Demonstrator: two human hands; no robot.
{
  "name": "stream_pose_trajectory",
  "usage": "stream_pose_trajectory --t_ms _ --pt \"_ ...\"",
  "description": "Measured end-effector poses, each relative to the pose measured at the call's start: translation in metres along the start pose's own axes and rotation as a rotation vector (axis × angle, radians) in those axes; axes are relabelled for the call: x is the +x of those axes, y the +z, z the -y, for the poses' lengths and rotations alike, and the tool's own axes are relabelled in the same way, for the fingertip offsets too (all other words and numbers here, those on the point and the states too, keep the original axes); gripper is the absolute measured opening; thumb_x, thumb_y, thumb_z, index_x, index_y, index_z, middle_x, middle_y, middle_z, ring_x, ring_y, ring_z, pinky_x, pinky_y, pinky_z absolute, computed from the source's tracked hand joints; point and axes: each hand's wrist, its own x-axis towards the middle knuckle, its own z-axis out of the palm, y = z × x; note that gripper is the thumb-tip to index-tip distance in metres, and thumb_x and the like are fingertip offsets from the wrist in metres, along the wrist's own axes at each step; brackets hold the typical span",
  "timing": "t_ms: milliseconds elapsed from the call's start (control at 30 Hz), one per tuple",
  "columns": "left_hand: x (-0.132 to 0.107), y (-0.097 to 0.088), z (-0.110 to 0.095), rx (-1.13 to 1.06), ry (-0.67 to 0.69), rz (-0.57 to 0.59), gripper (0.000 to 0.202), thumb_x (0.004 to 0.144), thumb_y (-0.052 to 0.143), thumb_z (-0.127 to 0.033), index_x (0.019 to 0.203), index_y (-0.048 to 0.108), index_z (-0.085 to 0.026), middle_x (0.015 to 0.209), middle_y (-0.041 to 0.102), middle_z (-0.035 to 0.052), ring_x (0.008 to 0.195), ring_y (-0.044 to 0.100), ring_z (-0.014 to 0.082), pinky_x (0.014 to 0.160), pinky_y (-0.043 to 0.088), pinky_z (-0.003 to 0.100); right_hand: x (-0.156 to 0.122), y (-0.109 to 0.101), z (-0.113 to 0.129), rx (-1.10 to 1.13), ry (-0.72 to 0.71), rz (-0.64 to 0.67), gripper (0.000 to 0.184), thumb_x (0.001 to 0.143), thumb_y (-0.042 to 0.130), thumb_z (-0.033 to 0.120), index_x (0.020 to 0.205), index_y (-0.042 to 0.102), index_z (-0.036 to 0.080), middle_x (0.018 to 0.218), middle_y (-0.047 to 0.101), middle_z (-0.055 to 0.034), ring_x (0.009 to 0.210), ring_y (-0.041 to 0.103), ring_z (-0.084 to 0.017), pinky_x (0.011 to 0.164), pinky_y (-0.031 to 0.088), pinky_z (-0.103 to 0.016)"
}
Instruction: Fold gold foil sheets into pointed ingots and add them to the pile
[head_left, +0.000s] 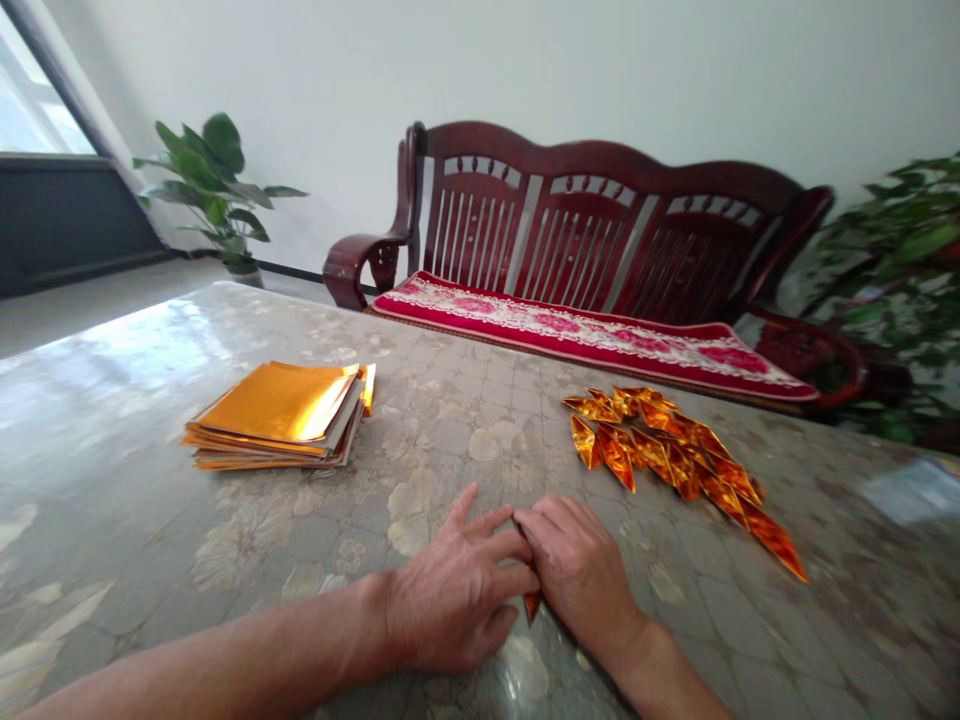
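Note:
My left hand (454,590) and my right hand (577,570) rest side by side on the table near its front edge, fingers bent and pressed together over a small piece of gold foil paper (532,604). Only an orange tip of it shows between the hands; the rest is hidden. A stack of flat gold foil sheets (281,415) lies to the left. A pile of several folded gold foil pieces (675,460) lies to the right, beyond my right hand.
The table (135,470) has a glossy floral-patterned cover. Behind it stands a dark wooden bench (585,220) with a red cushion. A potted plant (210,190) stands at the back left, more foliage (900,290) at the right.

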Motion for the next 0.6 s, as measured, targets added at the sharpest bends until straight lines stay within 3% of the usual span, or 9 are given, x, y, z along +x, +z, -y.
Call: stream_pose_trajectory --t_ms 367,600 --pt "-0.006 0.01 -0.005 0.057 -0.061 0.019 0.032 0.09 0.052 -0.019 0.12 0.056 -0.029 0.122 0.063 0.0025 0.135 0.039 0.0332 0.109 0.013 0.074 0.001 -0.003 0.001 -0.042 -0.028 0.012 0.024 0.1 0.044 0.02 0.095 0.067 0.019 0.079 0.059 -0.0043 0.077 0.049 -0.021 0.071 0.032 -0.033" --pt "-0.006 0.01 -0.004 0.086 -0.041 0.012 0.032 0.089 0.054 -0.02 0.12 0.056 -0.028 0.122 0.063 0.0019 0.134 0.04 0.0322 0.111 0.014 0.072 0.0 -0.003 0.001 -0.05 -0.029 0.017 0.02 0.098 0.047 0.018 0.096 0.067 0.019 0.08 0.059 -0.0041 0.077 0.049 -0.021 0.071 0.031 -0.033"
